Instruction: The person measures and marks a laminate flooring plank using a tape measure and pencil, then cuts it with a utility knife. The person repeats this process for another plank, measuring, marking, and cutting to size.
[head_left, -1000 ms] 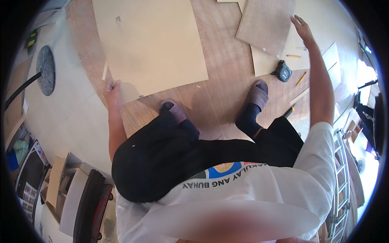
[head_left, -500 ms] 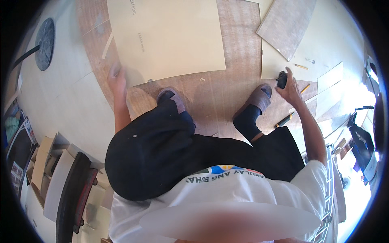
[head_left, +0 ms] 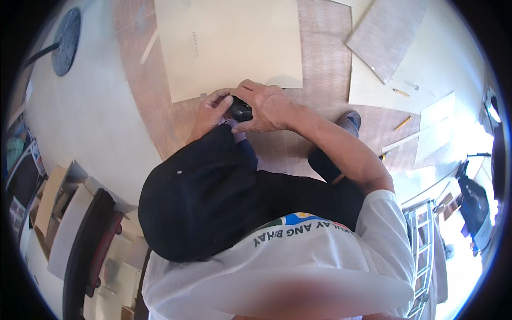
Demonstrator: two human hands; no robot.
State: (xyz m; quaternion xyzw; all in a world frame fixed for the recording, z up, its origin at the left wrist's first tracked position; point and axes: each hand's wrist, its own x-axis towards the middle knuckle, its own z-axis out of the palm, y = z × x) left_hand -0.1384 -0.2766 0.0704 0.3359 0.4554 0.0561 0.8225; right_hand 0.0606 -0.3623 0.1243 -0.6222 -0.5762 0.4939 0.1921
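Note:
Both my hands meet above the near edge of a pale tan plywood sheet [head_left: 234, 48]. Between them is a small black tape measure [head_left: 240, 109]. My right hand [head_left: 271, 105] arches over its top and right side, fingers bent round it. My left hand [head_left: 212, 113] is closed at its left end, thumb against the case and fingers curled. Whether any blade is pulled out is hidden by the fingers. The sheet lies flat on a larger brownish plywood board [head_left: 325, 53].
A smaller wooden board [head_left: 386, 37] lies at the far right, with a pencil [head_left: 401, 93] near its corner and another pencil [head_left: 403, 122] closer. Light strips [head_left: 437, 125] lie beyond. At left are a round-based stand [head_left: 66, 41] and open cartons [head_left: 50, 205]; a metal ladder [head_left: 423, 250] is at right.
My right hand has swung left from beside the pencils, carrying the tape measure to my left hand. My left hand has left the sheet's left corner and moved right to meet it.

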